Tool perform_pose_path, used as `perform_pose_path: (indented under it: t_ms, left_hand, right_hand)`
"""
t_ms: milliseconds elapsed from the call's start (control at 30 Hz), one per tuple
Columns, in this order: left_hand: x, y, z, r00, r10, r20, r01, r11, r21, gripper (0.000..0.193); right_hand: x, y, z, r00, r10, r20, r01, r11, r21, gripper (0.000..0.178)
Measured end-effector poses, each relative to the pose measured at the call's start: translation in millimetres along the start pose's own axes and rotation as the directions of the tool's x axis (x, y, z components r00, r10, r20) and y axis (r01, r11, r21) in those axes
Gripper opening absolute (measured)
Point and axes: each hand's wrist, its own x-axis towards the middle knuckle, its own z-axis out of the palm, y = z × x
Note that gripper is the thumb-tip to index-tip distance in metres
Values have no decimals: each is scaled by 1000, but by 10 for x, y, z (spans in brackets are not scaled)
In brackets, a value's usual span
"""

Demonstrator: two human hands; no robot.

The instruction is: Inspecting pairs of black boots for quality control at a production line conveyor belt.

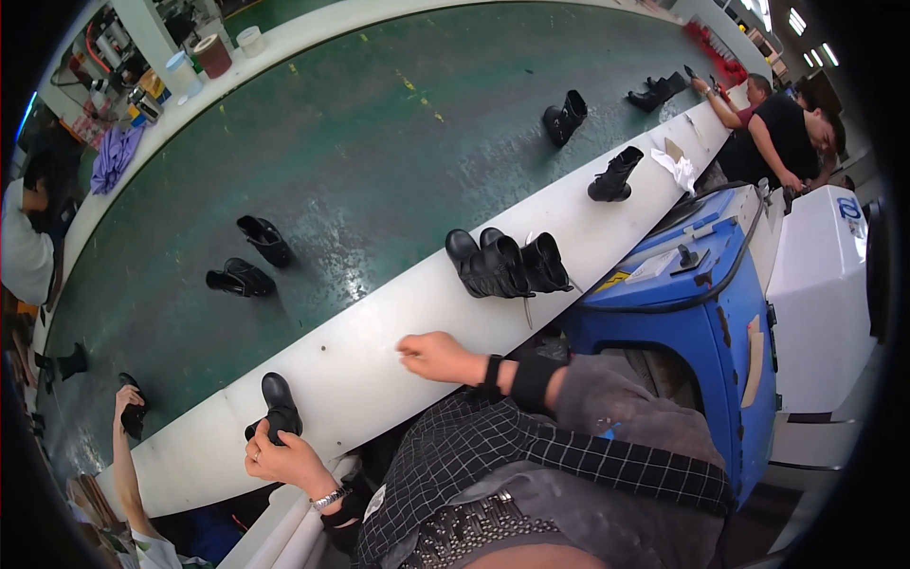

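My left hand (287, 465) is closed on a small black boot (278, 394) at the near left of the white ledge. The boot's toe points away from me, and my fingers hide part of its shaft. My right hand (441, 358) hovers over the middle of the ledge, its fingers curled together. Whatever they may hold is too small or hidden to make out. Beyond it, to the right, a group of black boots (495, 267) stands close together on the ledge, with a pale lace or strip hanging by them.
Another black boot (616, 176) and crumpled white paper (675, 171) lie farther along the ledge. Several boots sit on the green belt (379, 180). A blue machine (692, 303) stands at my right. A co-worker's hand (128, 398) holds a boot at the left; other people work at the far right.
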Motion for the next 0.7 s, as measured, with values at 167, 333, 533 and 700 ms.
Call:
perform_pose_path:
  t_ms: [167,333,533,700]
  left_hand:
    - [135,106,17,996,80,-43,-87,976,-198,25]
    - [91,499,-45,974,227,-16,-215,897,-386,23]
    - [-203,1242,-46,869,461,179,-297,775,-558,27]
    - [-264,1265,-114,791,550,270,-133,584,-801,45]
  right_hand:
    - [-791,597,-486,856,277,-437,-279,958,62,35]
    - [-763,607,-761,724,188,-664,-190,979,71,39]
    - [-483,443,-864,790,291,-539,-302,951,70,44]
    - [-215,468,-800,728,71,-682,-95,995,2,44]
